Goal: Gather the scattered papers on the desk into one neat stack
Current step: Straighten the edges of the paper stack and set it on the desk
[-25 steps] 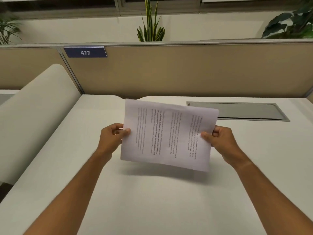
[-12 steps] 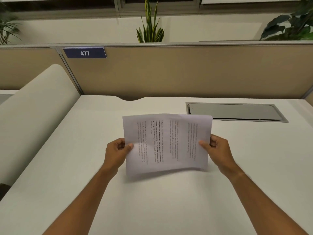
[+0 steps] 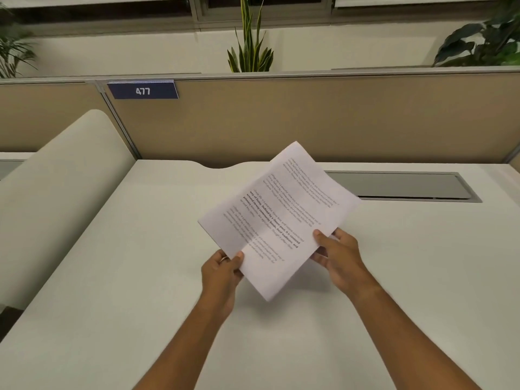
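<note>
Both hands grip one bundle of printed papers (image 3: pixel 278 218) at the centre of the frame, lifted clear of the white worktop (image 3: pixel 140 277). The left hand (image 3: pixel 222 273) is closed on the bundle's lower left edge, its thumb lying on top of the printed face, and a ring (image 3: pixel 224 259) shows on one finger. The right hand (image 3: pixel 339 256) pinches the lower right edge, thumb on top and fingers curled beneath. The two hands stay apart, one on each side of the bundle's near corner.

The papers are turned diagonally, one corner aimed toward the upper centre of the frame and the opposite corner pointing down between the wrists. Lines of text run slantwise across the top sheet, with one passage in bold. How many sheets make up the bundle cannot be told. A soft shadow lies on the worktop beneath it.

In the right middle of the frame, a grey cable hatch (image 3: pixel 405 185) is set into the worktop, its left end hidden behind the papers. A tan partition (image 3: pixel 309 116) crosses the frame behind, carrying a blue plate reading 477 (image 3: pixel 143 90) at upper left. A snake plant (image 3: pixel 250 46) rises above the partition at top centre.
</note>
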`<move>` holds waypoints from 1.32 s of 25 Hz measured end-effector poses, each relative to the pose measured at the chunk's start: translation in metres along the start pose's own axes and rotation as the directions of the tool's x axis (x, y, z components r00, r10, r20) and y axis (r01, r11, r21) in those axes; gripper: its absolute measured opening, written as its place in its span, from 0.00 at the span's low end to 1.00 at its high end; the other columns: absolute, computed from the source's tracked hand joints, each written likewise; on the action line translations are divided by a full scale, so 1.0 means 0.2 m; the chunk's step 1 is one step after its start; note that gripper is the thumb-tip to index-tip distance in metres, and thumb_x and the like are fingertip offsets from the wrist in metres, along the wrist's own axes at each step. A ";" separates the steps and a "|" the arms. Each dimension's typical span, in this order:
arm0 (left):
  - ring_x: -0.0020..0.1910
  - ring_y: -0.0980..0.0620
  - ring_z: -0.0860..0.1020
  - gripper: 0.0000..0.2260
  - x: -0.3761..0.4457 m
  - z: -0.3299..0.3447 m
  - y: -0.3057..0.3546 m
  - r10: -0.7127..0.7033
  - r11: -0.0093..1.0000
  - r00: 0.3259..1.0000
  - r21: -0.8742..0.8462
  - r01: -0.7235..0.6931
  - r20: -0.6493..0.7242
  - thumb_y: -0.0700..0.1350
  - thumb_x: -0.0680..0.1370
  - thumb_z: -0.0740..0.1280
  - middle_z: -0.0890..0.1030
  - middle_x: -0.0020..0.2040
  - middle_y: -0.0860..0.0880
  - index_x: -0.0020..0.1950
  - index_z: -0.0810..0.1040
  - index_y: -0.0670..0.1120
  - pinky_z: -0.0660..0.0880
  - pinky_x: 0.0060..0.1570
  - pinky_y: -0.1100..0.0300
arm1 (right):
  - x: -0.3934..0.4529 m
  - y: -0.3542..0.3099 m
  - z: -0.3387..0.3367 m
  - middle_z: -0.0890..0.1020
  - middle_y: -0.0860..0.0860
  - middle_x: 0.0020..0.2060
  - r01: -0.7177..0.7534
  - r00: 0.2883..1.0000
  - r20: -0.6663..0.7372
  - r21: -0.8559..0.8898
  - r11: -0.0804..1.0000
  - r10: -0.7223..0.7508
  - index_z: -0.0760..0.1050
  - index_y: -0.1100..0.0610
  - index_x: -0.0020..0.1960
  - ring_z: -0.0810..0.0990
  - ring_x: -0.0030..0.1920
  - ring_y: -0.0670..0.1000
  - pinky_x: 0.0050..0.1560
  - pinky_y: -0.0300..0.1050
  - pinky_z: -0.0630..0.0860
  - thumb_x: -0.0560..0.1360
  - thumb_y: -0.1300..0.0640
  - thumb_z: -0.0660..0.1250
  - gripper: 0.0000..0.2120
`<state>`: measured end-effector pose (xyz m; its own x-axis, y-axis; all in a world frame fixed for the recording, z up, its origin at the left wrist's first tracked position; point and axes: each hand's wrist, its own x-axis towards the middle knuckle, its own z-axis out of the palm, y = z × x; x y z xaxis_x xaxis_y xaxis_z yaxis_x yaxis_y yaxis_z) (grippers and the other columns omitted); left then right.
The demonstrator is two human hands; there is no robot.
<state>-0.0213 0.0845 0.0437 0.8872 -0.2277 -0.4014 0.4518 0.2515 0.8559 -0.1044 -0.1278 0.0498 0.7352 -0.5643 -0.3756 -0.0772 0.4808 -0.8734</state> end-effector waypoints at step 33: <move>0.42 0.67 0.78 0.18 0.14 0.19 0.58 0.734 0.207 0.482 0.518 -0.830 0.479 0.40 0.75 0.71 0.79 0.48 0.57 0.64 0.77 0.49 0.79 0.39 0.68 | -0.03 -0.52 0.11 0.84 0.48 0.52 0.753 0.567 0.327 -0.578 0.314 -0.756 0.80 0.55 0.61 0.81 0.45 0.51 0.44 0.32 0.77 0.76 0.61 0.70 0.14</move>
<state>0.0520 0.0725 0.1443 0.7140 -0.3752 0.5911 -0.6916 -0.2465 0.6790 -0.0871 -0.1598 0.1499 0.6956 -0.4637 0.5487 0.1396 -0.6620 -0.7364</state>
